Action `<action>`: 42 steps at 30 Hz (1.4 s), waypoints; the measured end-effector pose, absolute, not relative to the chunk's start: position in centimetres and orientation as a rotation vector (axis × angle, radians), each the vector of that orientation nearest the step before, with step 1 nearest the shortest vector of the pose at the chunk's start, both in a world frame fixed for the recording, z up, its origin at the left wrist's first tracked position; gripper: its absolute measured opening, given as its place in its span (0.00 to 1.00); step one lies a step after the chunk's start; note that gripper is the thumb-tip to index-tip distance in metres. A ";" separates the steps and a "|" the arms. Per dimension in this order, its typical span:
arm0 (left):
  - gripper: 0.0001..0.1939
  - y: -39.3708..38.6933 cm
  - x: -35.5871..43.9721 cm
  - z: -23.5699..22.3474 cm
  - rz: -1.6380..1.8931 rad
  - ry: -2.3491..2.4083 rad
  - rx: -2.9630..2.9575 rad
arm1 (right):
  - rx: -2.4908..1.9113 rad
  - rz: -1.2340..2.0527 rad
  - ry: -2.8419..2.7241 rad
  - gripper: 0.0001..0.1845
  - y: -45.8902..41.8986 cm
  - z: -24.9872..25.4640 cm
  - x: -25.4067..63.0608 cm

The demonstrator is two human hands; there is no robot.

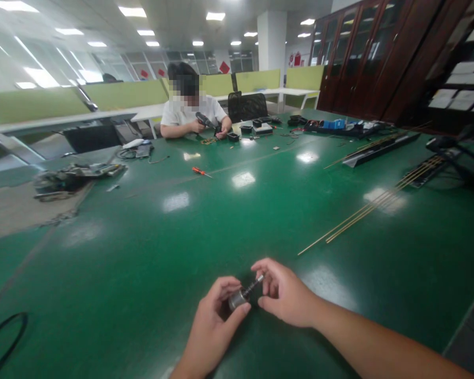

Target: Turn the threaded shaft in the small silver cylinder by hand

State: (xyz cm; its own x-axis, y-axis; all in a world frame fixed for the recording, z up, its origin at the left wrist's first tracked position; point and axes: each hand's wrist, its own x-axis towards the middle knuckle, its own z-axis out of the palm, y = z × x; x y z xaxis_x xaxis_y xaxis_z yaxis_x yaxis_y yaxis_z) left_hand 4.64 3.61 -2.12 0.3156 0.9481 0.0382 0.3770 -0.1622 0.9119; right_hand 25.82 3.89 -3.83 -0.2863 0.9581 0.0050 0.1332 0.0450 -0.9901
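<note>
My left hand is closed around a small silvery metal cylinder, its thumb along the near side. From the cylinder a thin dark rod, ridged like a spring or a thread, slants up to the right and ends in a bright metal tip. My right hand is at that tip, fingers curved and thumb apart from them. Whether its fingers touch the tip is hard to tell. Both hands are low over the near part of the green tabletop.
Thin brass-coloured rods lie at right, near a dark metal channel. An orange screwdriver lies mid-table. Circuit boards are at left, a black cable at near left. Across the table a person holds a power drill.
</note>
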 end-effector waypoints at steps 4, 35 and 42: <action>0.12 3.5 4.7 -2.0 0.795 1.180 1.717 | -1.091 1.363 -1.581 0.30 4.2 -3.5 26.3; 0.11 3.5 4.6 -2.2 0.748 1.150 1.808 | -1.178 1.113 -1.764 0.06 3.7 -2.3 25.9; 0.10 3.5 4.7 -2.2 0.746 1.163 1.815 | -1.207 1.117 -1.738 0.04 3.8 -2.3 25.9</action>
